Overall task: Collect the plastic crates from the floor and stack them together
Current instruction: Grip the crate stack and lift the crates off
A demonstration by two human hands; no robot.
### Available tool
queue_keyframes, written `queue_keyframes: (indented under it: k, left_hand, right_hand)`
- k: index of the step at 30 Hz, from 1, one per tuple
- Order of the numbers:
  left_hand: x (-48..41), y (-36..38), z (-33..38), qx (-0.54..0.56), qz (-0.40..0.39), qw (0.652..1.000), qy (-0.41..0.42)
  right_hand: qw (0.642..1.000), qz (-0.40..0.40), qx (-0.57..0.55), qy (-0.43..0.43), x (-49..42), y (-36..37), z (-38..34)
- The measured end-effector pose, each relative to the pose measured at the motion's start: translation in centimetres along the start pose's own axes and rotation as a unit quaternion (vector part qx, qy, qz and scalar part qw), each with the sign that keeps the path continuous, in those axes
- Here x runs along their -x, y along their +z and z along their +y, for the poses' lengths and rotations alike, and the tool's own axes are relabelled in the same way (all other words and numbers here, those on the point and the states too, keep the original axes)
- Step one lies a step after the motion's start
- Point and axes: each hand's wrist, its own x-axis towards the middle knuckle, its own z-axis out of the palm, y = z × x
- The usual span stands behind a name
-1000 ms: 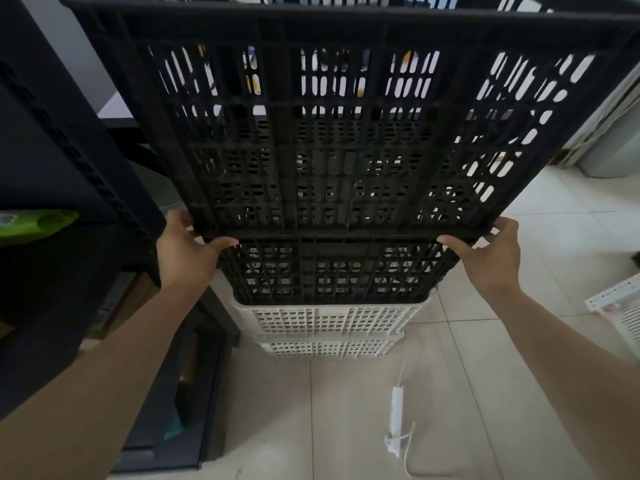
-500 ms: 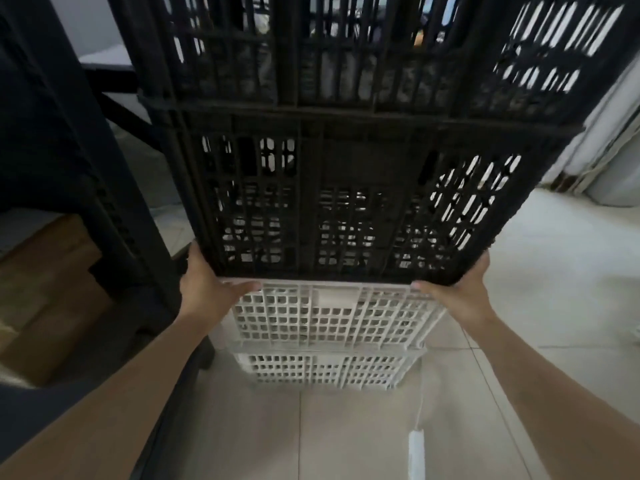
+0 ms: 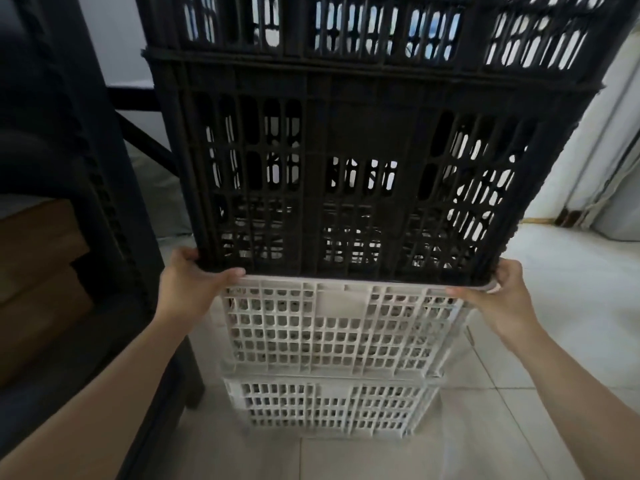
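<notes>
Both hands grip the bottom edge of a black crate (image 3: pixel 349 188), one at each lower corner. The left hand (image 3: pixel 188 289) wraps the left corner, fingers curled out of sight behind the side wall and the thumb (image 3: pixel 228 273) lying flat along the seam. The right hand (image 3: pixel 498 296) closes on the right corner the same way, thumb pointing inward along the rim. Between the two grips the black crate sits on the rim of a white crate (image 3: pixel 332 327); whether it is fully seated there cannot be told. Directly under the hands that white crate rests on a second white crate (image 3: pixel 329 407), which stands on the tiled floor (image 3: pixel 398 459). Above the grips, another black crate (image 3: pixel 381 29) sits on the held one and runs out of the top of the view. Just outside the left hand stands a dark shelf post (image 3: pixel 104 202), with a brown cardboard box (image 3: pixel 38 271) beyond it. Beyond the right hand the floor lies open toward a pale wall (image 3: pixel 588 168).
</notes>
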Motion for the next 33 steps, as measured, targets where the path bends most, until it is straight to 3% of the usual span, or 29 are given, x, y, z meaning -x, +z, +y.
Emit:
queue_keyframes:
  k: [3,10,15,18,20,23,26,29,31,33]
  left_hand:
    - [0.1,-0.1,0.4,-0.027,-0.019,0.999,0.011]
    - [1.6,0.9,-1.0,-0.058,0.058,0.994,0.079]
    - [1.2,0.4,-0.9,-0.073,0.054,0.992,0.092]
    - [3.0,0.8,-2.7,-0.015,0.070,0.993,0.090]
    - [4.4,1.5,-5.2,-0.002,0.050,0.998,0.036]
    - [4.7,3.3,-10.7,-0.063,-0.078,0.992,-0.083]
    - [4.3,6.3,-15.8,-0.095,-0.162,0.980,-0.064]
    - [4.1,8.8,-19.2,-0.057,-0.122,0.990,-0.040]
    - [4.3,9.7,-21.2,-0.005,-0.104,0.994,-0.032]
    - [4.8,10.0,-21.5,-0.010,-0.100,0.994,-0.044]
  right_hand:
    - [1.000,0.007,0.017,-0.007,-0.2,0.0,0.2]
    - [1.000,0.016,0.007,-0.014,0.0,0.4,1.0]
    - [1.000,-0.010,-0.001,-0.009,0.7,0.4,0.5]
    - [0.999,-0.007,-0.031,-0.003,1.7,0.8,1.1]
    - [0.994,-0.001,-0.076,0.073,2.4,1.4,3.0]
    - [0.983,-0.100,-0.044,0.150,3.9,3.2,8.1]
    - [0.965,-0.170,-0.007,0.199,4.5,5.8,15.0]
    - [0.967,-0.146,0.051,0.203,6.0,7.6,19.1]
    - [0.978,-0.097,0.108,0.146,6.2,8.3,21.1]
    - [0.986,-0.095,0.097,0.101,6.4,8.5,22.0]
